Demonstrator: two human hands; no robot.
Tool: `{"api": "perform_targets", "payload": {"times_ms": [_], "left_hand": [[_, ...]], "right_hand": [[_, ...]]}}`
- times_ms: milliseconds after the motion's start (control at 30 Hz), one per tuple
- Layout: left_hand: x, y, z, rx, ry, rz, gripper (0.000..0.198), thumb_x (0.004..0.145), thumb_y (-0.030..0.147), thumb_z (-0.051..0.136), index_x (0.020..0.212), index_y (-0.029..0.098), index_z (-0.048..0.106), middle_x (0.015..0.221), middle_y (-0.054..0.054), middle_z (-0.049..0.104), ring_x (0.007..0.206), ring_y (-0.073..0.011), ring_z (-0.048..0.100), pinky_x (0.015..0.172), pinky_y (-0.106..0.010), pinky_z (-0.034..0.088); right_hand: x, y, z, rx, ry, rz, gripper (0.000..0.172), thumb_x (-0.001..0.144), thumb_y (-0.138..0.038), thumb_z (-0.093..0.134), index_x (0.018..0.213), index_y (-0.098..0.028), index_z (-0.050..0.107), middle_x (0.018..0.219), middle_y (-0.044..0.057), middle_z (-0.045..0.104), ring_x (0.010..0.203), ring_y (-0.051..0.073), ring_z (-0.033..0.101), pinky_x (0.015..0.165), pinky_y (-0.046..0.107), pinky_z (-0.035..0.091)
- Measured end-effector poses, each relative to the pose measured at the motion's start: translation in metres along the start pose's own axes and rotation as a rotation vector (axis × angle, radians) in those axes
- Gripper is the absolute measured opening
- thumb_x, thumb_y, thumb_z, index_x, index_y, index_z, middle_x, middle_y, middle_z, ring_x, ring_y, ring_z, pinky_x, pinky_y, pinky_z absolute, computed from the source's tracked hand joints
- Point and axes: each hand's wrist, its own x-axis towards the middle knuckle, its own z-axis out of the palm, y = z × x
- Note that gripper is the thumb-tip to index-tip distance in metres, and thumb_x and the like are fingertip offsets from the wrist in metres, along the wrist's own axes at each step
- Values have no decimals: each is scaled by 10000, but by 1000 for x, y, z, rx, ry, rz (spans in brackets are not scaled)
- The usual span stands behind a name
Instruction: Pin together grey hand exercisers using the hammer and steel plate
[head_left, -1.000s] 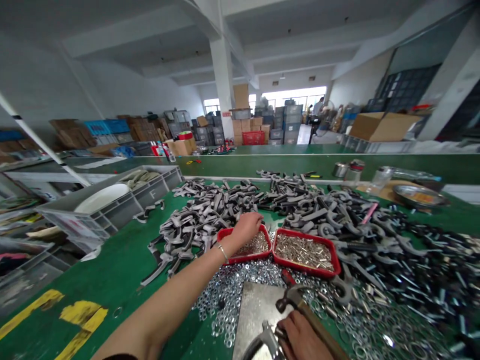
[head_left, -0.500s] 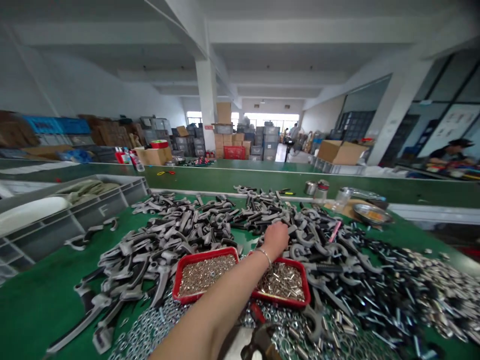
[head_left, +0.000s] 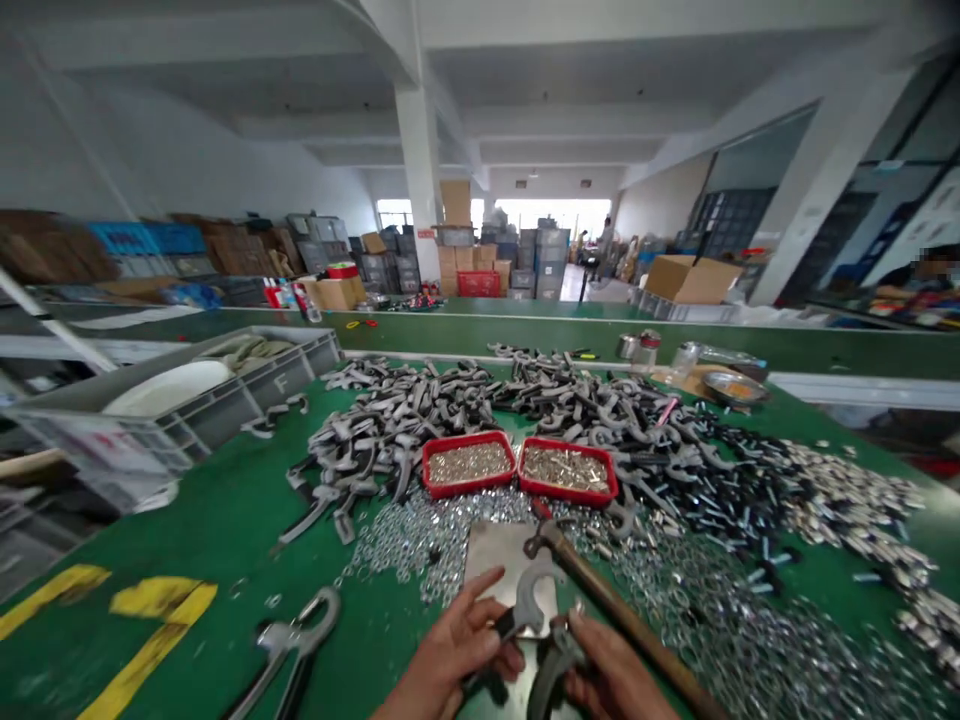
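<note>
My left hand [head_left: 469,648] is closed around a grey hook-jawed handle [head_left: 531,607], its curved jaw pointing up and away. My right hand [head_left: 613,668] grips a second dark grey curved handle piece [head_left: 553,668], close beside the first; the fingertips hide part of it. Both pieces are over a bare metal plate [head_left: 495,550] lying on the bench. A hammer [head_left: 611,595] with a wooden handle lies to the right of the plate, its head resting near the plate's corner. A joined two-handled tool [head_left: 296,640] with a hooked jaw lies to the left.
Two red trays [head_left: 517,483] of small metal pins stand beyond the plate, before heaped grey handles [head_left: 390,405]. Loose washers [head_left: 405,535] surround the plate. Black-headed bolts [head_left: 720,480] and silvery parts [head_left: 840,480] spread rightward. A grey crate [head_left: 255,390] stands left.
The right hand has come back from the handle heap to the plate, now gripping a curved handle piece. The left hand has entered view with another handle. The view has tilted down and shifted left.
</note>
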Motion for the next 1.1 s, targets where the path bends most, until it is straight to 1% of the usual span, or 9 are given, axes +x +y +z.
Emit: {"api": "perform_targets", "payload": {"times_ms": [67,133,200,267,367,500,733,900,1100], "left_hand": [[-31,-13,3,-22,-35,-21,852,696,505,799,1428,290,420,1059,-70,593,783,-189,650,721,-350,526],[-46,-14,9,91,-73,-32,745,777,535,724,1412,267,442,1038,-60,585,761,-160,620,736,-339,519],[-48,-7,15,268,-71,-15,537,875,546,613,1288,214,528,935,-30,588,684,-120,580,694,-289,496],[-45,-1,22,376,-5,23,431,917,552,545,1133,180,553,784,17,558,563,-85,515,582,-231,445],[-40,-1,28,394,124,49,415,940,579,476,1046,179,512,638,57,519,446,-75,434,444,-193,341],[-45,-4,35,400,175,4,439,967,599,384,1031,184,512,535,64,503,426,-94,441,428,-187,343],[-49,2,43,580,68,-25,460,976,609,338,1059,196,523,466,74,477,343,-109,410,378,-206,319],[-46,-5,43,692,78,78,455,980,573,357,1159,190,524,513,45,518,429,-147,494,498,-263,411],[-52,-6,36,907,-39,99,460,1007,516,264,1241,166,448,605,5,581,527,-182,571,593,-303,465]], "right_hand": [[-6,3,7,153,-22,197,571,1006,-574,331,822,-157,675,677,24,649,579,148,604,527,242,469],[-9,-2,13,134,8,258,506,944,-604,469,781,-167,665,675,10,636,604,156,588,562,243,456],[-11,-12,18,-32,44,156,430,928,-570,516,786,-187,650,715,7,647,668,174,603,614,249,462],[-14,-23,23,-160,47,60,367,952,-528,487,837,-209,627,758,11,668,720,189,628,660,256,472],[-17,-33,27,-271,49,21,286,978,-487,449,960,-233,578,788,19,693,713,199,654,652,265,472],[-19,-35,27,-357,12,7,251,1005,-451,400,978,-242,537,771,21,693,672,208,663,627,276,466],[-22,-36,25,-357,1,-10,249,1015,-449,387,978,-243,523,822,37,708,722,219,683,657,287,470],[-30,-37,21,-306,8,-40,255,1014,-450,394,972,-242,537,806,26,697,709,205,669,655,276,469],[-42,-41,19,-239,-7,-30,237,1019,-424,397,1002,-246,552,803,6,692,718,176,663,656,248,469]]}}
